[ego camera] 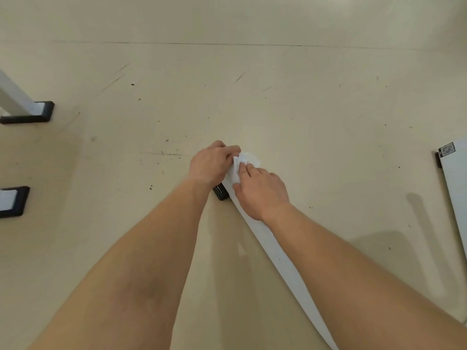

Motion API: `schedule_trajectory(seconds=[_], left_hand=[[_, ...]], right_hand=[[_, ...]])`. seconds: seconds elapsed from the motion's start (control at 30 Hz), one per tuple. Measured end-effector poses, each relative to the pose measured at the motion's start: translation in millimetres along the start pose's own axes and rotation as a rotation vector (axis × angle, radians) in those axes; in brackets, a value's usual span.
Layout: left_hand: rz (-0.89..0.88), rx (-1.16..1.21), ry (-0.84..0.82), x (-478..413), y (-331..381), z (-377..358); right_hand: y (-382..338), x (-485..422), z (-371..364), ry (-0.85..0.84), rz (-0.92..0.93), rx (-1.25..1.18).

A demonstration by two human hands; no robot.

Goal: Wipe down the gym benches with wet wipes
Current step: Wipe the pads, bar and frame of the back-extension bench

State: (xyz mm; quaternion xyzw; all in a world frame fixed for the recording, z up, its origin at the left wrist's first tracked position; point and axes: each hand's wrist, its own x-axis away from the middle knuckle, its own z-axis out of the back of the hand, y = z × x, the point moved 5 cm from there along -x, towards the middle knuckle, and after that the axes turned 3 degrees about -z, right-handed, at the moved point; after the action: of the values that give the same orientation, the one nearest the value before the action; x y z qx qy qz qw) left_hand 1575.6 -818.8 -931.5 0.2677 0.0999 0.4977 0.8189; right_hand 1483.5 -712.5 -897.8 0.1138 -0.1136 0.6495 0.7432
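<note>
A white metal frame bar (280, 258) of a bench runs from the bottom right up to the middle of the head view, ending in a black foot cap (220, 192) on the floor. A crumpled white wet wipe (239, 164) lies over the bar's far end. My left hand (211, 164) grips the wipe and the bar end from the left. My right hand (261, 190) presses on the wipe and bar from the right, with its fingertips on the wipe. The bar's tip is hidden under hands and wipe.
Beige floor (303, 102) with dark scuff marks lies all around. At the left stand two more white frame legs with black feet (38, 111) (12, 200). A white panel with a QR sticker (454, 178) sits at the right edge.
</note>
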Motion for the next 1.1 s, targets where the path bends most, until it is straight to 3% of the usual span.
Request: schedule_trajectory(seconds=[0.17, 0.37, 0.7, 1.1], left_hand=[[0.007, 0.172, -0.055, 21, 10, -13], [-0.089, -0.028, 0.072, 67, 47, -1], [0.092, 0.060, -0.107, 179, 98, 67], [0.241, -0.078, -0.382, 301, 161, 170]], right_hand=[[17, 34, -11, 0.074, -0.014, 0.002], [37, 78, -8, 0.068, -0.056, -0.048], [28, 187, 58, 0.022, -0.049, -0.282], [-4, 312, 184, -0.047, -0.048, -0.297]])
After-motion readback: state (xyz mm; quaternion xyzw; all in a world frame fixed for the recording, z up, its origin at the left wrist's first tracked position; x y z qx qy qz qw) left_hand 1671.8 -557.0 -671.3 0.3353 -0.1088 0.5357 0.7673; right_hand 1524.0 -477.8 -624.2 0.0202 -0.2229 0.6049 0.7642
